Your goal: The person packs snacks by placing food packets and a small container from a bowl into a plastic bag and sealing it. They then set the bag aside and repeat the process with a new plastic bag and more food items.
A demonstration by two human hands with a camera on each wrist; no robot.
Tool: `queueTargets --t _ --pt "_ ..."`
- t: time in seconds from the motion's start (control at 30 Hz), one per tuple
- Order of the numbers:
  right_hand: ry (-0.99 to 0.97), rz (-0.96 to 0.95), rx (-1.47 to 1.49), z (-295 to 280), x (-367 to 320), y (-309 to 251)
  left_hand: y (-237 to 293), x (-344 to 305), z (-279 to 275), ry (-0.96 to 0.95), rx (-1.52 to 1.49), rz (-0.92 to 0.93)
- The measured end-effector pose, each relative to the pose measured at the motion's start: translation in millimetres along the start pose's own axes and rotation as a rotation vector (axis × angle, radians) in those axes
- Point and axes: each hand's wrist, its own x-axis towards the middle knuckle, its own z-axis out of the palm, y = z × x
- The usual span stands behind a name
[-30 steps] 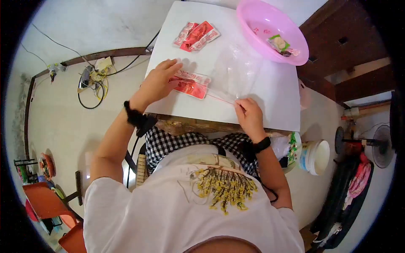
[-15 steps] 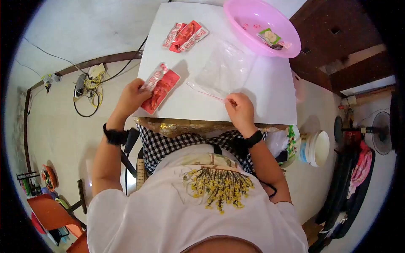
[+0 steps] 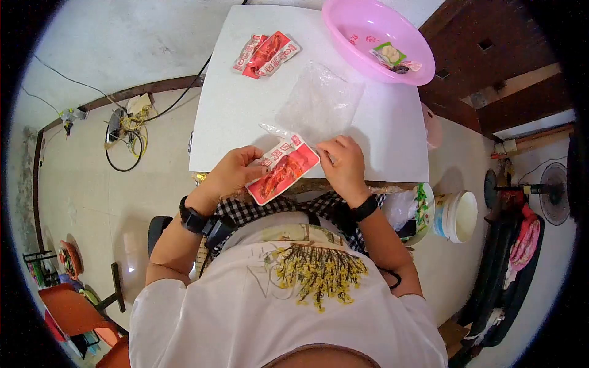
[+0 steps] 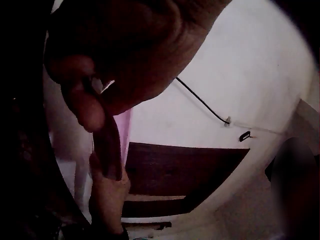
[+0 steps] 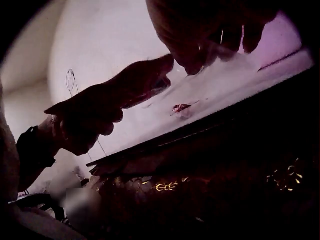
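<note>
One red packet [image 3: 287, 170]: pinched in the left hand [image 3: 230, 176], over the white table's [image 3: 392, 135] near edge.
Right hand [image 3: 345, 167]: fingers pinching the clear bag [image 3: 319, 101].
Two other packets [image 3: 270, 54]: overlapping, far side.

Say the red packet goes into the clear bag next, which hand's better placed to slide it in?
Probably the left hand: it grips the red packet beside the near edge of the clear bag. The right hand appears to pinch that edge, so it suits steadying the bag.
</note>
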Motion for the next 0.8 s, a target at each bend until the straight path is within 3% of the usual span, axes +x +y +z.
queueTargets --t 0.23,0.33,0.43,0.53,0.63,0.8 --pt "0.028 -0.065 0.032 -4 -1 -4 -2 3 -2 0.103 0.052 0.04" --pt "0.056 -0.061 0.081 -3 -1 -5 -10 10 0 0.184 0.188 0.262" --pt "0.03 -0.106 0.077 -3 2 -6 -11 14 3 0.148 0.093 0.234" --pt "-0.019 -0.174 0.069 -6 4 -11 6 5 10 0.255 0.341 0.109" --pt "-0.076 -0.228 0.122 -8 5 -17 7 9 21 0.399 0.399 0.259" --pt "-0.148 -0.239 0.217 -1 2 -23 17 15 32 0.39 0.199 0.196"
